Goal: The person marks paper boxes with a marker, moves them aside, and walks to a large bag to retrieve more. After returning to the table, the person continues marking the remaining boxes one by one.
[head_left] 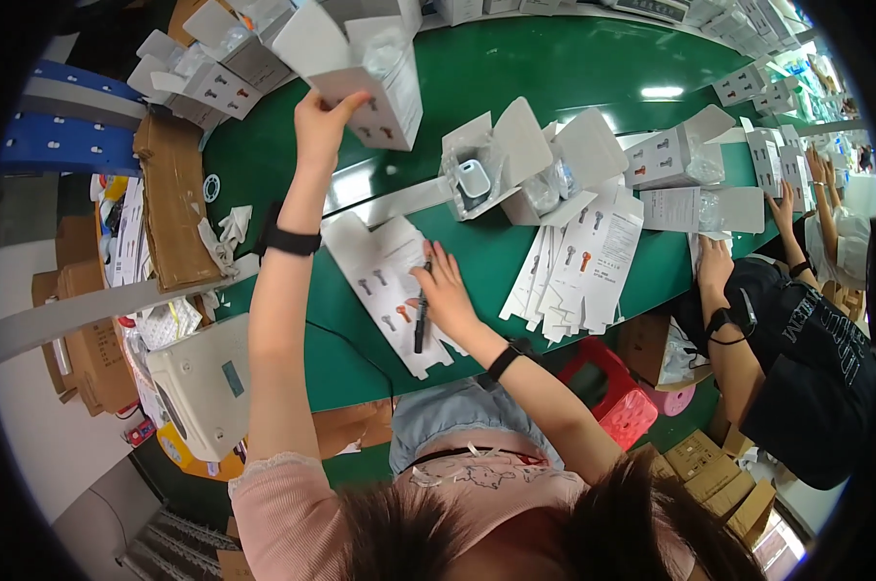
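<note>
A white box (392, 114) stood on the far part of the green table (501, 60). Its flaps were open, and clear plastic showed inside. Closer in, a flat white box (372, 259), not folded up, lay on the table. It had little gray and orange pictures. A thin black pen (421, 327) was over it, pointing toward the near edge.

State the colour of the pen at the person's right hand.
Mostly black; the pen shows in the head view, the only one here.
</note>
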`<state>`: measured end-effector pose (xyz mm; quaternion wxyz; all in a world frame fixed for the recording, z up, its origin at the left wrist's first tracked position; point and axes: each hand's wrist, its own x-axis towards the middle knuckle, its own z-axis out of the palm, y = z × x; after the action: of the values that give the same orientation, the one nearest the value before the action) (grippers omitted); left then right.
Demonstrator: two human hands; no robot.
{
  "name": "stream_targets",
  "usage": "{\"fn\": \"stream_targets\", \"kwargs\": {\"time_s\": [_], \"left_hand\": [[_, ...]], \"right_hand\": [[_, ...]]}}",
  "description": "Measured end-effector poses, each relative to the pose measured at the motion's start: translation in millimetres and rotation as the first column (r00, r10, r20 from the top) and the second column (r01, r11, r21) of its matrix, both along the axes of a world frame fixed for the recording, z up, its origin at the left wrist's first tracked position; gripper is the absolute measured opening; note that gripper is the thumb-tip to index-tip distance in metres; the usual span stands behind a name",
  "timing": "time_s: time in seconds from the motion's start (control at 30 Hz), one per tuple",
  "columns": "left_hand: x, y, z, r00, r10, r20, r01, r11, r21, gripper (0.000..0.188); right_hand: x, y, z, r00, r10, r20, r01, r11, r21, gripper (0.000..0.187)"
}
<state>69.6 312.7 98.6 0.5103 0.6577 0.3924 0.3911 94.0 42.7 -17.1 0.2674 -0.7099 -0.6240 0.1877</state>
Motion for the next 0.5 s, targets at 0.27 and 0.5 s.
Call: {"fn": "stream_targets", "kwargs": {"time_s": [0.27, 0.5], "left_hand": [[-34, -71, -27, 0.985, 0.161, -0.053, -0.164, 0.985, -0.047, 0.023], [-11, -131, -40, 0.943, 0.324, -0.082, -0.323, 0.946, 0.023, 0.052]], "right_hand": [[-45, 0, 19, 0.979, 0.126, -0.16, -0.113, 0.99, 0.085, 0.045], [2, -54, 40, 0.921, 0.011, -0.389, 0.058, 0.985, 0.164, 0.039]]}}
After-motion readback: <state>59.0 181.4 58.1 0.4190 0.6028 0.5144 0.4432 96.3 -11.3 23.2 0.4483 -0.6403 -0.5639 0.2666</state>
